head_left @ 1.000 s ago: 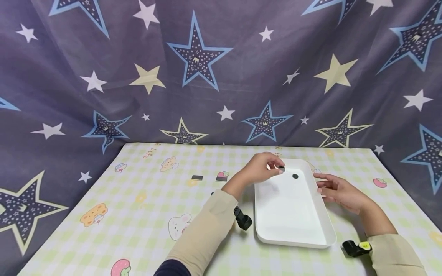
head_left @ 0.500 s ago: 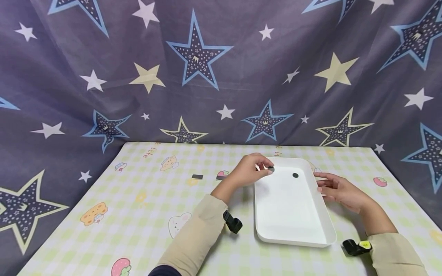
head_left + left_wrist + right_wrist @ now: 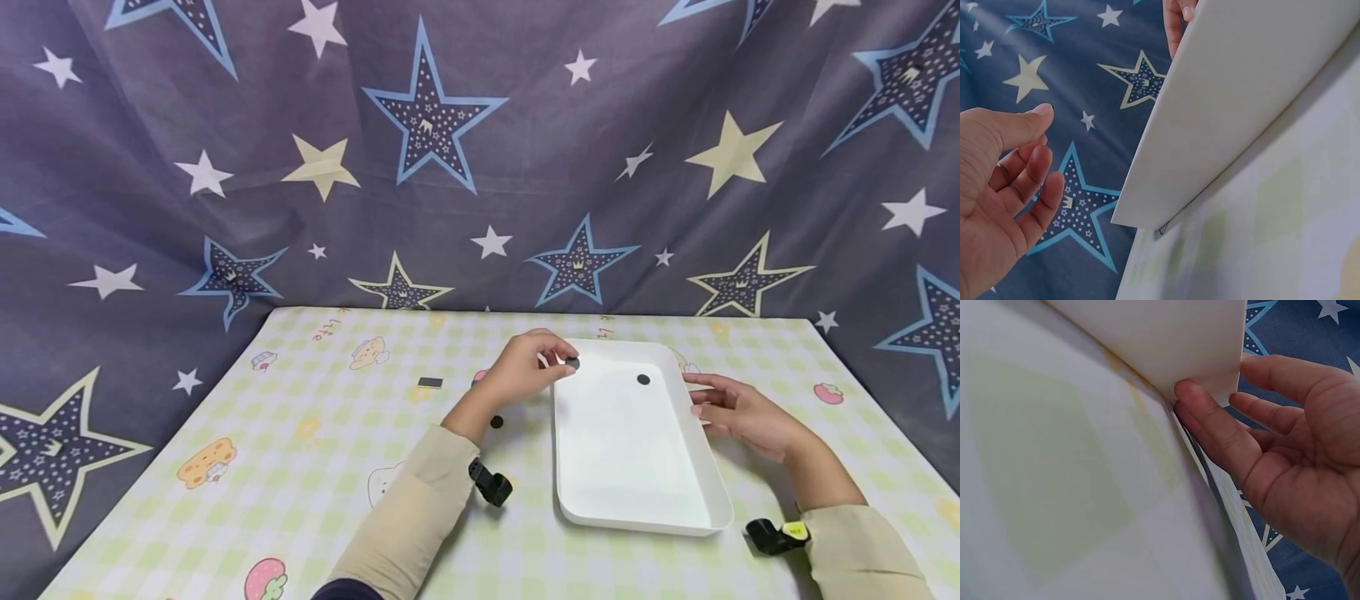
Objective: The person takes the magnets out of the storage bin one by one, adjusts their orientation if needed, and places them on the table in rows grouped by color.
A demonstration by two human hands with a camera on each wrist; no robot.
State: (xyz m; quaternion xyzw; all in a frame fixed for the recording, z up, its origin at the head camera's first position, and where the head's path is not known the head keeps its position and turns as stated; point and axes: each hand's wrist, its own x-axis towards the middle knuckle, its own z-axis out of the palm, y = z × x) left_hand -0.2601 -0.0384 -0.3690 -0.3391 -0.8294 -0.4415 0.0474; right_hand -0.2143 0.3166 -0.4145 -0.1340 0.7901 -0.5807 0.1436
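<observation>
On the desk [image 3: 315, 467] lies a white tray [image 3: 630, 467], its long side running away from the person. At the tray's far left corner, the left hand [image 3: 525, 371] pinches a small black dot [image 3: 573, 363] in its fingers, right at the rim. Another black dot [image 3: 642, 379] sits inside the tray, near the far end. The right hand [image 3: 738, 412] rests against the tray's right side, fingers straight, holding nothing.

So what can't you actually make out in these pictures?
- Head view: whether the left hand pinches a small dark disc at the white tray rim; too small.
- Left wrist view: tray inside, hidden by its wall.
- Right wrist view: tablecloth print, blurred.
- Head view: black rectangle, too small to identify.
</observation>
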